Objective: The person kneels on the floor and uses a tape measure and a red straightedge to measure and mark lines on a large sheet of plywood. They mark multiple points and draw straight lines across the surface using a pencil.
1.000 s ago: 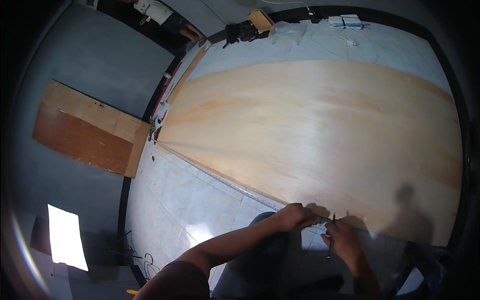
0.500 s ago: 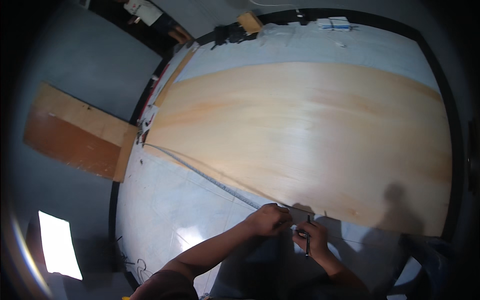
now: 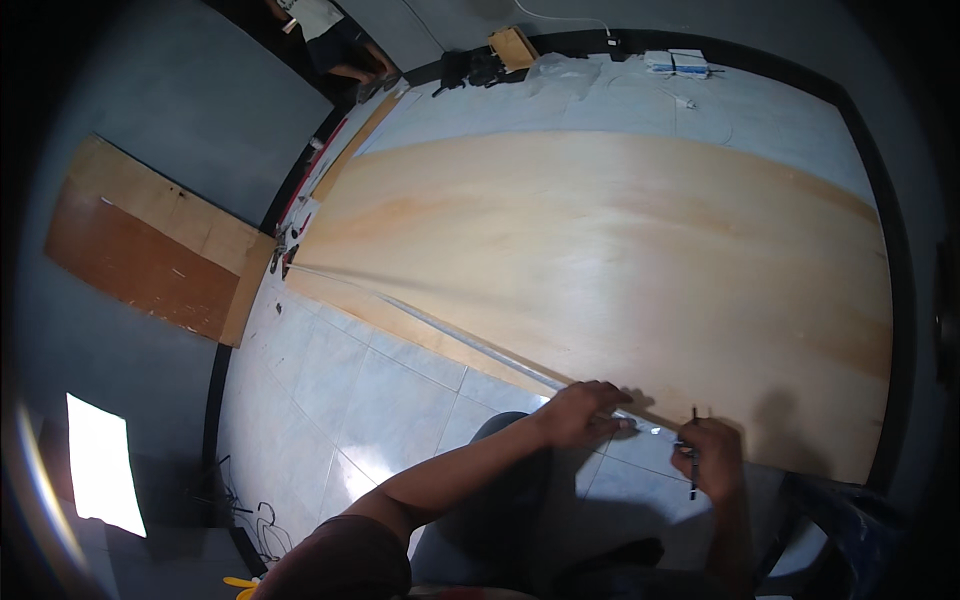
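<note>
A brown board [image 3: 150,255] leans on the grey wall at far left. On the tiled floor [image 3: 350,400] lies 1 large pale plywood sheet [image 3: 620,260] with a long metal straightedge [image 3: 470,345] along its near edge. The left hand [image 3: 580,412] presses flat, fingers together, on the straightedge's near end. The right hand [image 3: 712,460] grips a dark pencil [image 3: 693,450] upright beside the sheet's edge. If the left hand's pressure eases, the straightedge could slide and skew the line.

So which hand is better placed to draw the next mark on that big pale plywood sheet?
Right. The right hand grips the dark pencil at the pale plywood sheet near edge; the left hand presses flat on the long metal straightedge.
</note>
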Demonstrator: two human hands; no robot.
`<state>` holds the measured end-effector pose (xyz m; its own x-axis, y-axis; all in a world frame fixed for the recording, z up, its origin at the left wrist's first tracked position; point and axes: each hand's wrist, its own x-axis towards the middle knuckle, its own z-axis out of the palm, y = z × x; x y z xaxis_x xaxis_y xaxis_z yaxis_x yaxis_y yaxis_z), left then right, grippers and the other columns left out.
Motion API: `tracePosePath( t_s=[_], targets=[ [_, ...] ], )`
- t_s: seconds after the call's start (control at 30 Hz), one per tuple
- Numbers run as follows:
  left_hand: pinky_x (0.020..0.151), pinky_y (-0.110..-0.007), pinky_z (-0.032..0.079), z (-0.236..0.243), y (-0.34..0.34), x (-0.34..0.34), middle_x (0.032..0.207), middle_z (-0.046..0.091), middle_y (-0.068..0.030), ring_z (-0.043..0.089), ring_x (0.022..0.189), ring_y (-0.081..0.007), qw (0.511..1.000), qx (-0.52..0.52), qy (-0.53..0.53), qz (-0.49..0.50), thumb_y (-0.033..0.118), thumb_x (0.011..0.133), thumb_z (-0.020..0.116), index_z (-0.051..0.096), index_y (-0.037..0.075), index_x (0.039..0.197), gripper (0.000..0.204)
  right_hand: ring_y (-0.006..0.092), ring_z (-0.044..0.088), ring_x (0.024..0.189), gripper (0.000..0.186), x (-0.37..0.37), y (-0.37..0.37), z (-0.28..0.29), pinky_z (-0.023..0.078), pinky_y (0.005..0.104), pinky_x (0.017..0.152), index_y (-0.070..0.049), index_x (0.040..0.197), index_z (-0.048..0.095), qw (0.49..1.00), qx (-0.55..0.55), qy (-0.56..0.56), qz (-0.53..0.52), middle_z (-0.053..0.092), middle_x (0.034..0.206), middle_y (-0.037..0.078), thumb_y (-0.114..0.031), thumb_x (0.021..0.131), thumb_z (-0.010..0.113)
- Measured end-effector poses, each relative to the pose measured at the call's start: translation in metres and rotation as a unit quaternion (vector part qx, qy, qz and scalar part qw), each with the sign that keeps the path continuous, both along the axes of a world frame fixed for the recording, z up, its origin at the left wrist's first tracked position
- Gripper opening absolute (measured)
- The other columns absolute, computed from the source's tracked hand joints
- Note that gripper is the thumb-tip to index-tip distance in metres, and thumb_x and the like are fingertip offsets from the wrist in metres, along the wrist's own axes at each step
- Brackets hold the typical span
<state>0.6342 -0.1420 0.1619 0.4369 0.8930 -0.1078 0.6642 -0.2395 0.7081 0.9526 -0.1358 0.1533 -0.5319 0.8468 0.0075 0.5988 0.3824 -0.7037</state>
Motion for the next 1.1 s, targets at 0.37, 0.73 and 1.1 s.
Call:
tracePosePath(
  t_s=[0.37,0.73,1.1],
  targets=[
    [0.107,-0.052,0.057,-0.120,-0.033,-0.184,0.150,0.057,-0.0324,0.066,0.129,-0.0444,0.620,-0.236,-0.171,0.728,0.061,0.098,0.078,0.035,-0.011,0.162,0.106,0.0390,0.071,0.074,0.024,0.060,-0.015,-0.025,0.055,0.0481,0.067,-0.003,0.086,0.074,0.998,-0.036,0.000,-0.048,0.070,0.080,0.018,-0.011,0.066,0.084],
    [0.094,-0.043,0.065,-0.164,-0.030,-0.194,0.137,0.066,-0.0279,0.073,0.119,-0.0385,0.563,-0.104,-0.451,0.685,0.036,0.118,0.052,0.051,-0.011,0.146,0.054,0.0380,0.080,0.086,0.025,0.012,-0.060,-0.032,0.065,0.0424,0.077,0.003,0.097,0.074,0.988,-0.102,0.116,-0.023,0.075,0.113,0.023,-0.004,0.077,0.088],
    [0.050,-0.031,0.046,0.004,0.045,-0.200,0.062,0.055,-0.0033,0.052,0.050,-0.0133,0.685,0.232,-0.350,0.596,0.041,0.121,0.045,0.069,-0.003,0.111,0.050,0.0295,0.080,0.086,0.032,-0.055,-0.061,-0.042,0.066,0.0360,0.074,0.002,0.112,0.073,0.982,-0.076,0.170,-0.032,0.074,0.107,0.016,-0.004,0.084,0.088]
  ],
)
